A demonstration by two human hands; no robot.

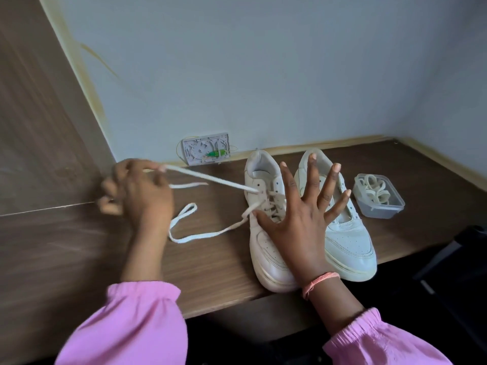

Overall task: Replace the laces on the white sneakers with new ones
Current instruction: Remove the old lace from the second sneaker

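Head view: two white sneakers stand side by side on the brown wooden bench [210, 272], toes toward the person. The left sneaker [266, 254] still carries its lace [210, 179], partly undone; the right sneaker [350, 243] shows bare eyelets. The left hand [139, 191], blurred, has its fingers curled round one end of the lace, which runs taut from the upper eyelets out to the left. The lace's other end lies in a slack loop on the bench between the left forearm and the shoe. The right hand [303, 214] is spread wide, palm down over both sneakers, hiding much of the left one's tongue and lacing. Just right of the sneakers sits a clear plastic container [379, 204] holding coiled laces [374, 189]. Behind, against the wall [263, 75], is a small white plastic plate [207, 148] with a green part.
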